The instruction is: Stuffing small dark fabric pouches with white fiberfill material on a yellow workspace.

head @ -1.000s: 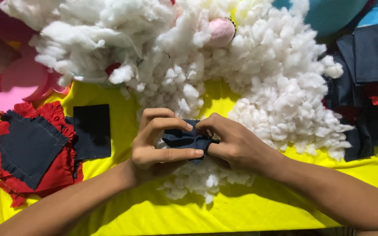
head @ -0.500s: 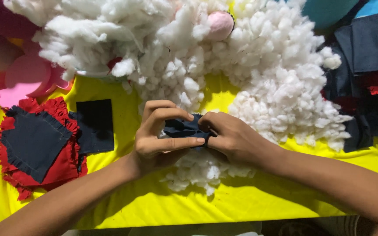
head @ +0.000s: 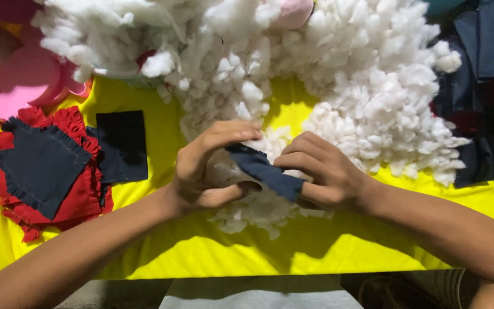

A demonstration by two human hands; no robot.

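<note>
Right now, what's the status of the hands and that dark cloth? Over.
Left hand and right hand both gripping the dark cloth, white stuffing showing inside. Stuffing pile right behind. Red and dark patches to the left, clear of hands.

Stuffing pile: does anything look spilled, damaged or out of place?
White stuffing sprawls loosely over the yellow cloth, tufts reaching under both hands. The red fabric has frayed edges. Nothing else stands out.

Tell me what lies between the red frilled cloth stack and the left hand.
In the head view, a flat dark square patch lies on the yellow cloth between the red stack and the left hand; bare yellow follows up to the hand.
</note>
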